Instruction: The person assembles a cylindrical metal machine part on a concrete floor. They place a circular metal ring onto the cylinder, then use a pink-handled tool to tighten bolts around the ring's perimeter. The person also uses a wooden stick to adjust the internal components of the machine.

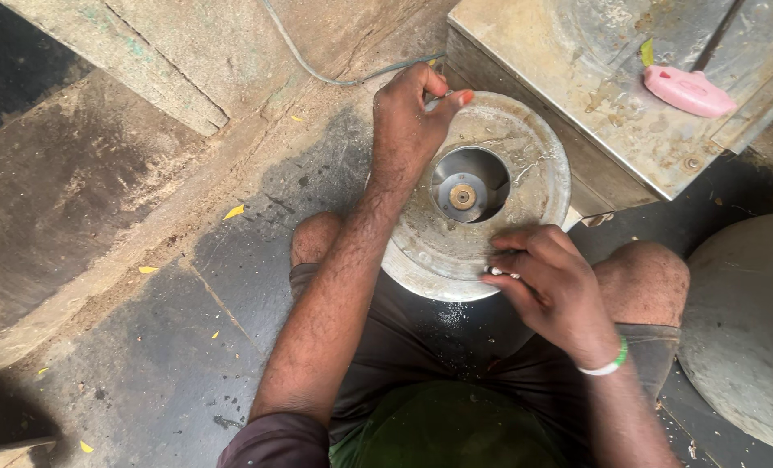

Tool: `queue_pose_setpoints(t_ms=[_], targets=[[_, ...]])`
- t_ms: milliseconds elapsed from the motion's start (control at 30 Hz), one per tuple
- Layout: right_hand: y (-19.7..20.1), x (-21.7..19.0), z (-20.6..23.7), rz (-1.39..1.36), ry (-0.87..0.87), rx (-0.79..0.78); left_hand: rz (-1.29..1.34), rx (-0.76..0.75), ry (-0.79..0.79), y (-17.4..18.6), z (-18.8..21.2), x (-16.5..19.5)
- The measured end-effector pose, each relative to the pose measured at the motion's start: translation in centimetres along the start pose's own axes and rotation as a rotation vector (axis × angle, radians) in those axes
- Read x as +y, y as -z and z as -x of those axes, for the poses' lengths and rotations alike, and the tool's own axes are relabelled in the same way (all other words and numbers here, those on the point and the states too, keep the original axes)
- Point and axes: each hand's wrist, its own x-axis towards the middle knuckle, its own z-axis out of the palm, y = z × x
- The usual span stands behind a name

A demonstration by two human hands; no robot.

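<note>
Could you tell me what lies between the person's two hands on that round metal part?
In the head view, the part's central well, with a small brass-coloured hub at its bottom, lies between the left hand and right hand on the metal disc.

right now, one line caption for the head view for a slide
Seated person's left hand and right hand grip opposite rims of a round metal housing.

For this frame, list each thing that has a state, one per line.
Round grey metal disc with central well: flat, wet, held at both rims.
Left hand: gripping the far rim.
Right hand: fingers on the near rim.
Pink plastic piece: lying on the metal box.
</note>
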Motion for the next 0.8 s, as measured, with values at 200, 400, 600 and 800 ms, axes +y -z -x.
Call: queue_pose_setpoints(t_ms=[200,400,600,800], targets=[[0.4,-0.1,0.0,-0.049,0.037,-0.023,0.032,-0.036,-0.359,1.6,0.4,0.7],[-0.3,0.2,0.0,-0.019,0.000,0.031,-0.111,-0.135,0.345,1.1,0.3,2.5],[-0.2,0.4,0.3,-0.071,0.015,-0.027,0.107,-0.067,-0.186,1.6,0.3,1.2],[-0.1,0.1,-0.1,0.001,-0.003,0.024,-0.124,-0.060,0.064,0.8,0.0,1.2]])
